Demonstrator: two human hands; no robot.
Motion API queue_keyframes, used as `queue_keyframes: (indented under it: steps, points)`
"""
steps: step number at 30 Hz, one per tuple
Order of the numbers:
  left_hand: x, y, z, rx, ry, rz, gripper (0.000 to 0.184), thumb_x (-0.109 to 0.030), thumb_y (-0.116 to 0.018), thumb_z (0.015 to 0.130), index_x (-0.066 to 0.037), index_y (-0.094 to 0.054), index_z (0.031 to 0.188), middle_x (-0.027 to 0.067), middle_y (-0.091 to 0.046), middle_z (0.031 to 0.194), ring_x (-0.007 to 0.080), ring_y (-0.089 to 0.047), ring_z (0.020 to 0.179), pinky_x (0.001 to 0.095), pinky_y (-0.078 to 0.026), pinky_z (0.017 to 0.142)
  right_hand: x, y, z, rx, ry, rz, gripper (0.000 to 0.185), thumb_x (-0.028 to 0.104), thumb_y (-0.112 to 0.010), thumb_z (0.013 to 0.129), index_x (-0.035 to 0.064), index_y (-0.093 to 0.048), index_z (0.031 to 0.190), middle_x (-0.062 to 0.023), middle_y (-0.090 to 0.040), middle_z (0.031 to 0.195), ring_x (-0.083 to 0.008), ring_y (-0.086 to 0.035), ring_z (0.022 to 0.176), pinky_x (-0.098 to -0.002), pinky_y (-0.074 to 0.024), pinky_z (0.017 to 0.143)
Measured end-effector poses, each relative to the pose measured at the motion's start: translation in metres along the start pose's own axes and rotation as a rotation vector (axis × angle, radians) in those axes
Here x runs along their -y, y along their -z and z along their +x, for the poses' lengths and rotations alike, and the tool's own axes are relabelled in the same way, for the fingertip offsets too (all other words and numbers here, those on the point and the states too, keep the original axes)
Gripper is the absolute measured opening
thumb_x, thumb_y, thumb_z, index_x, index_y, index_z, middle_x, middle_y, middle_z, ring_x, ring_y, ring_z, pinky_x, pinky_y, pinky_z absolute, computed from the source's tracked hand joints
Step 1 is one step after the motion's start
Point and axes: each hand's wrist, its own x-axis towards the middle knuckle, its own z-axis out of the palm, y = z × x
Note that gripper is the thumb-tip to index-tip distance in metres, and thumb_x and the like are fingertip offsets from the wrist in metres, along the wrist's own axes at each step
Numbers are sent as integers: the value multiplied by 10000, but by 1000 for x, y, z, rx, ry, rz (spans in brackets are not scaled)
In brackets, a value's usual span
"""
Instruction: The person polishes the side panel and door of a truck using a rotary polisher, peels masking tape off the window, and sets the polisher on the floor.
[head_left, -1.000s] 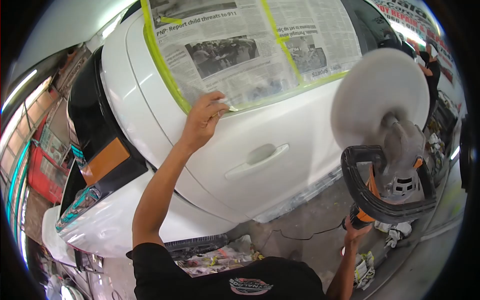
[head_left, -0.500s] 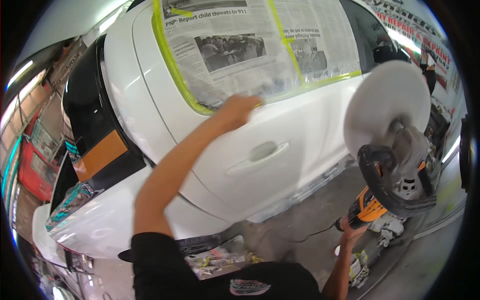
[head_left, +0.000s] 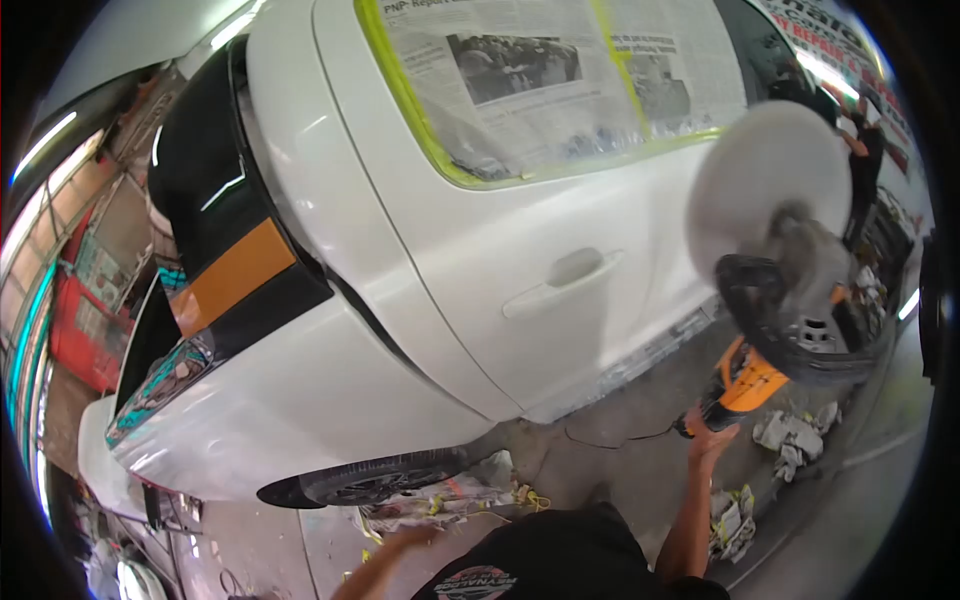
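Observation:
My right hand (head_left: 710, 440) is wrapped around the rear handle of an orange and black polisher (head_left: 750, 380). The polisher is held up on the right, its round white pad (head_left: 765, 190) turned towards the car side and apart from it as far as I can tell. Low in front of my body, my left hand (head_left: 408, 538) is smeared by motion, so its fingers cannot be made out. A white pickup door (head_left: 520, 240) with a recessed handle (head_left: 575, 280) fills the middle. Newspaper (head_left: 520, 110) edged with yellow tape (head_left: 430, 150) covers its window.
The truck's rear wheel (head_left: 385, 475) stands near crumpled masking paper (head_left: 430, 505). A power cord (head_left: 620, 440) trails over the floor. More crumpled paper (head_left: 795, 435) lies to the right. Another person (head_left: 866, 160) is at the far right. Cardboard (head_left: 235, 275) sits on the black rear panel.
My left hand has dropped from the lower edge of the papered window to near my body. The view has shifted, and the polisher stays raised in my right hand.

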Motion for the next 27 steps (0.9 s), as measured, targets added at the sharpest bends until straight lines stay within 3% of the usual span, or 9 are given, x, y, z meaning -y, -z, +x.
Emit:
queue_keyframes:
  steps: [2, 4, 5, 7, 10, 14, 19, 23, 27]
  points:
    - [-24, 63, 15, 434, 12, -1658, 362, -172, -556, 914, -82, -624, 1258, 167, -599, 1324, 340, -568, 1225, 527, -409, 1079, 6, 10, -21, 190, 136, -109, 196, 64, -696, 735, -1, -594, 890, -35, -605, 742, -149, -558, 612, -325, -456, 577]
    - [53, 70, 49, -15, 430, -1510, 335, -117, -556, 912, -68, -635, 1234, 185, -616, 1282, 390, -591, 1158, 519, -440, 1027, 10, 10, -47, 192, 88, -178, 203, 79, -705, 730, -1, -599, 884, -29, -606, 739, -142, -553, 615, -323, -452, 574]
    - [120, 86, 63, -4, 647, -1519, 346, -85, -560, 919, -63, -624, 1259, 200, -619, 1263, 416, -592, 1150, 505, -464, 987, 10, 14, -64, 230, 29, -244, 211, 95, -713, 725, -1, -604, 878, -23, -606, 735, -136, -547, 619, -322, -448, 571]
    - [273, 184, 69, -742, 1010, -1635, 397, -84, -649, 871, -29, -615, 1263, 242, -608, 1233, 402, -606, 1142, 469, -477, 982, 22, 12, -85, 214, 13, -295, 200, 102, -709, 728, -1, -604, 863, -24, -597, 715, -130, -545, 629, -325, -448, 562]
    - [370, 260, 71, -1382, 750, -1108, 479, -199, -749, 859, -18, -604, 1278, 241, -569, 1282, 393, -590, 1148, 448, -474, 978, 83, 3, -92, 613, -128, -330, 199, 118, -714, 709, -8, -603, 817, -31, -584, 678, -126, -536, 615, -326, -446, 550]
    - [415, 299, 97, -1381, 706, -999, 529, -262, -814, 818, -16, -628, 1248, 222, -631, 1174, 354, -650, 1026, 401, -525, 871, 117, -7, -61, 841, -68, -434, 266, 110, -715, 678, -65, -646, 866, -88, -663, 687, -136, -597, 621, -320, -487, 614]
    - [424, 291, 117, -1246, 1286, -1341, 375, -201, -846, 775, 41, -718, 1031, 108, -698, 782, 193, -655, 674, 284, -513, 652, 127, -29, 21, 1187, -59, -573, 325, 125, -736, 670, -76, -659, 912, -247, -659, 741, -289, -709, 684, -370, -524, 655]
    - [426, 300, 153, -1338, 1536, -1188, 297, -143, -797, 807, 71, -717, 997, 87, -693, 772, 144, -620, 690, 263, -487, 655, 136, -51, 92, 1335, -37, -548, 344, 124, -749, 672, -75, -658, 937, -254, -645, 741, -347, -700, 691, -379, -533, 669]
    - [468, 327, 182, -1433, 1583, -1214, 288, -105, -715, 857, 71, -697, 1085, 164, -720, 869, 199, -683, 745, 286, -526, 712, 163, -58, 162, 1451, -2, -594, 389, 148, -781, 698, -84, -638, 976, -235, -652, 732, -285, -700, 713, -383, -530, 658]
